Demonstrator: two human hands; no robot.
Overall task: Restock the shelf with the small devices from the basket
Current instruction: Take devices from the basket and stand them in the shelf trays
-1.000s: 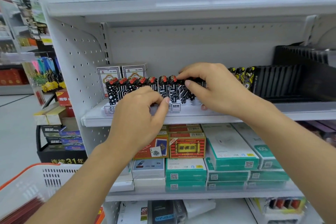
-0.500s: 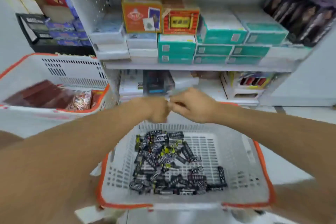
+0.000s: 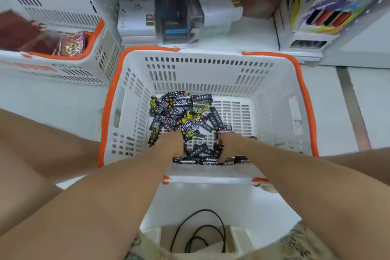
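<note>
- Small devices (image 3: 185, 116) are lying in a loose heap in the white basket (image 3: 274, 82), toward its near wall.
- Prob. light, stiff, slick-wrapped; best pinching each across its narrow sides, a few at once.
- Left hand (image 3: 172, 142) and right hand (image 3: 230, 143) are digging into the pile; grip – can't tell, fingers hidden.
- Vs 0.5 s ago: hands were meeting above the basket, now down inside it.

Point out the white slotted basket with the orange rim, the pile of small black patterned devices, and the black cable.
white slotted basket with orange rim (image 3: 304, 99): head view, right rim.
pile of small black patterned devices (image 3: 181, 110): head view, middle of the heap.
black cable (image 3: 219, 222): head view, loop's right side.
</note>
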